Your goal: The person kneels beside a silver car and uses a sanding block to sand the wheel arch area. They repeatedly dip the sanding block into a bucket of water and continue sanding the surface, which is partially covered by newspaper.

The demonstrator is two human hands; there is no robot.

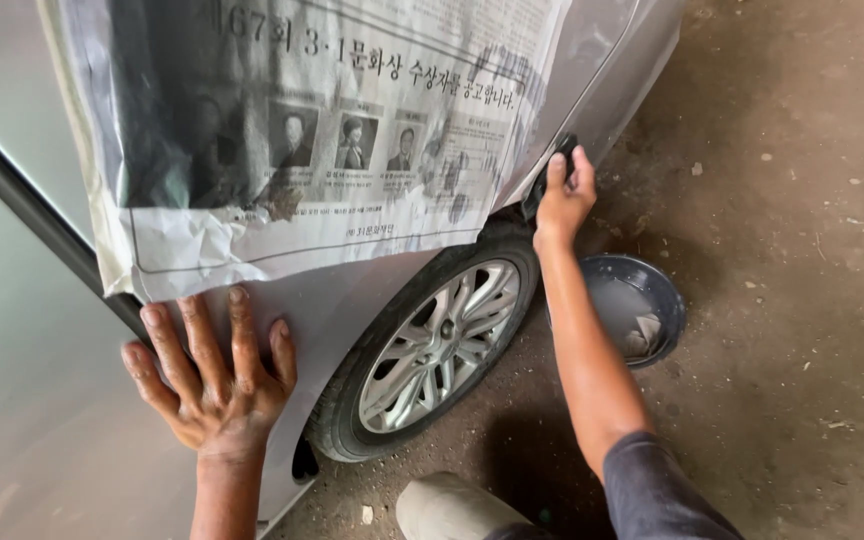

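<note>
My left hand (214,375) lies flat with fingers spread on the silver car panel (82,440), just below a taped-on sheet of newspaper (292,130). My right hand (564,195) reaches out to the fender edge above the wheel (432,345) and grips a small black sanding block (550,178) pressed against the body. My right forearm crosses in front of the tyre.
A dark round basin (667,300) with cloudy water and a folded scrap inside sits on the dirty concrete floor (802,250) right of the wheel. A black door trim strip (32,215) runs diagonally at left. My knee (452,510) is at the bottom.
</note>
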